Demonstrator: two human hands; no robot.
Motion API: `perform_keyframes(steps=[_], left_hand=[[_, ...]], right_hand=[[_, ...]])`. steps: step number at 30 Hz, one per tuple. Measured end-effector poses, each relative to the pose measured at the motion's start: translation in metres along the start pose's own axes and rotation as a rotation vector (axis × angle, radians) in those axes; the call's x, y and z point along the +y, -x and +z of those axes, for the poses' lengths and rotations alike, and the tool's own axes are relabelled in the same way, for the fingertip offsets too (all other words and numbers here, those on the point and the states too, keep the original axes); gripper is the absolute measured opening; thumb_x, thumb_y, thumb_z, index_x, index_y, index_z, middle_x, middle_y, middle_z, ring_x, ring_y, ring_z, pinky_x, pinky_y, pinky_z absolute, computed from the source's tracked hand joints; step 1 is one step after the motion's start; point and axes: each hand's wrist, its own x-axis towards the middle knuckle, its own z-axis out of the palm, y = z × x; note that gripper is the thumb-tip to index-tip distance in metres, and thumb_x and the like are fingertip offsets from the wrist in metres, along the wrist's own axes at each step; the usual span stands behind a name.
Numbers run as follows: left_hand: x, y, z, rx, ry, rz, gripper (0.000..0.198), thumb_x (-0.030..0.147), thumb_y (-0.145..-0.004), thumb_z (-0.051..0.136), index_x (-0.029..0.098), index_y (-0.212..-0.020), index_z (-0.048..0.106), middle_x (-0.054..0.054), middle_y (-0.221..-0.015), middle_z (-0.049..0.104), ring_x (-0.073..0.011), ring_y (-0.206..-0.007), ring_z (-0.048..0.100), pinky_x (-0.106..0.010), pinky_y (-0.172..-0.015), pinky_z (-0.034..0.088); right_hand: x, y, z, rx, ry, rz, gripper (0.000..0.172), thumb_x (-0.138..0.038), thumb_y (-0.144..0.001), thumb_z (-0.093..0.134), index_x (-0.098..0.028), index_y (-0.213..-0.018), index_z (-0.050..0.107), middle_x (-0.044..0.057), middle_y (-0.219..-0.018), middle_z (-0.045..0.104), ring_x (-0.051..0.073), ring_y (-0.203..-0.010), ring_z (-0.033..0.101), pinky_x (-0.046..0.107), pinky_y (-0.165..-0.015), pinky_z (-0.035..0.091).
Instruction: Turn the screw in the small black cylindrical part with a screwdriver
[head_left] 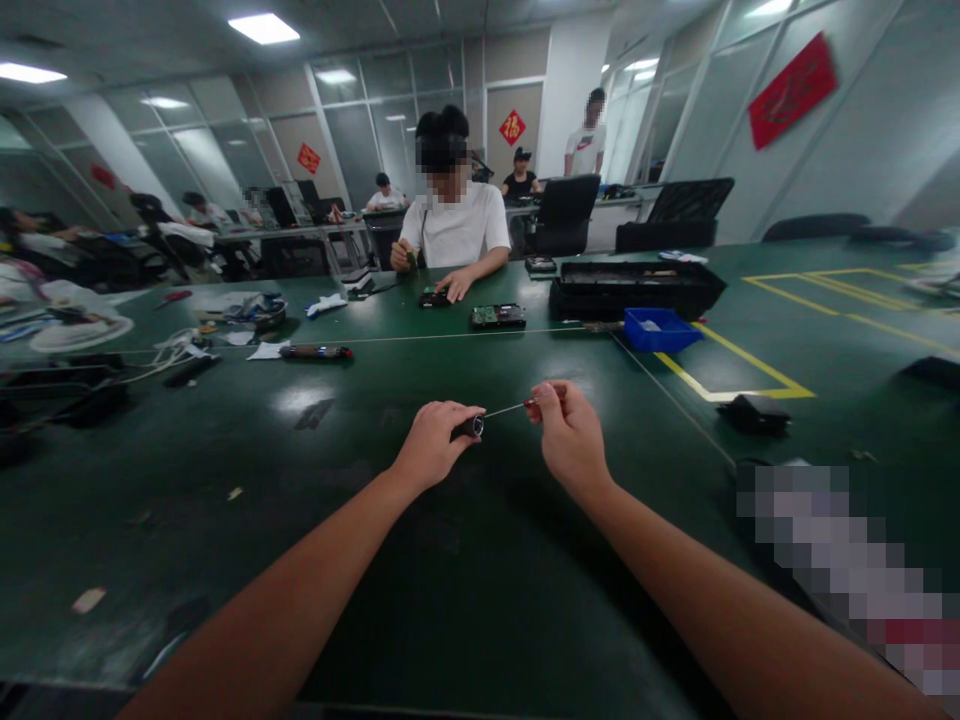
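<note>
My left hand [429,447] is closed around a small dark cylinder [473,427] whose round, metallic-looking end faces right. In my right hand [571,437], the fingers pinch the reddish handle of a thin screwdriver [507,410]. Its slim metal shaft points left and reaches the cylinder's edge near my left thumb; whether the tip touches it I cannot tell. Both hands are held above the green table [420,620]. Most of the cylinder's body is hidden by my left fingers.
Across the table a person [454,220] handles a circuit board or drive. A hard drive [498,316], a black tray [634,292] and a blue bin [661,330] stand ahead. A pen-shaped tool [316,352] lies left; a black block [754,413] sits right.
</note>
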Motion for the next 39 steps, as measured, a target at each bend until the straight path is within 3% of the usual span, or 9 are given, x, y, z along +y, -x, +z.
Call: perform_keyframes(steps=[6,12,28,33,39], left_hand=[[0.0003,0.0,0.0004,0.004,-0.005,-0.004,0.04,0.026,-0.088,0.072,0.029,-0.127,0.065,-0.003,-0.119,0.068,-0.0241,-0.112,0.058,-0.046,-0.103,0.04],[0.0013,-0.0003,0.0013,0.004,-0.002,-0.008,0.041,0.025,-0.085,0.075,0.027,-0.125,0.066,-0.003,-0.116,0.069,-0.0237,-0.109,0.058,-0.043,-0.099,0.042],[-0.0009,0.0,0.0014,-0.042,0.017,-0.015,0.042,0.027,-0.087,0.073,0.029,-0.128,0.065,-0.004,-0.117,0.067,-0.0239,-0.109,0.057,-0.043,-0.099,0.041],[-0.0027,0.0001,0.0033,-0.046,0.018,-0.004,0.043,0.027,-0.087,0.073,0.03,-0.128,0.065,-0.003,-0.116,0.067,-0.0235,-0.108,0.056,-0.043,-0.098,0.041],[-0.0039,-0.0002,0.0049,-0.045,-0.005,0.01,0.043,0.026,-0.086,0.074,0.03,-0.127,0.066,-0.004,-0.115,0.066,-0.024,-0.107,0.056,-0.044,-0.098,0.042]], right_hand=[[0.001,0.0002,0.0013,-0.047,0.091,-0.039,0.028,-0.043,-0.101,0.044,-0.022,-0.093,0.06,0.004,-0.08,0.068,0.019,-0.074,0.064,0.033,-0.07,0.046],[0.0034,-0.0002,0.0006,-0.001,0.118,-0.053,0.027,-0.042,-0.101,0.045,-0.022,-0.092,0.06,0.003,-0.078,0.068,0.019,-0.072,0.063,0.032,-0.069,0.045],[-0.0024,-0.0018,-0.0014,-0.034,0.231,-0.071,0.027,-0.038,-0.101,0.043,-0.021,-0.087,0.059,0.004,-0.076,0.066,0.019,-0.069,0.062,0.032,-0.066,0.041],[-0.0031,0.0,-0.0019,-0.009,0.205,-0.091,0.025,-0.038,-0.101,0.043,-0.021,-0.092,0.059,0.004,-0.077,0.067,0.019,-0.071,0.062,0.032,-0.067,0.042],[0.0001,-0.0004,-0.0009,-0.068,0.2,-0.115,0.026,-0.039,-0.101,0.042,-0.022,-0.091,0.059,0.003,-0.075,0.066,0.019,-0.071,0.063,0.032,-0.066,0.042]])
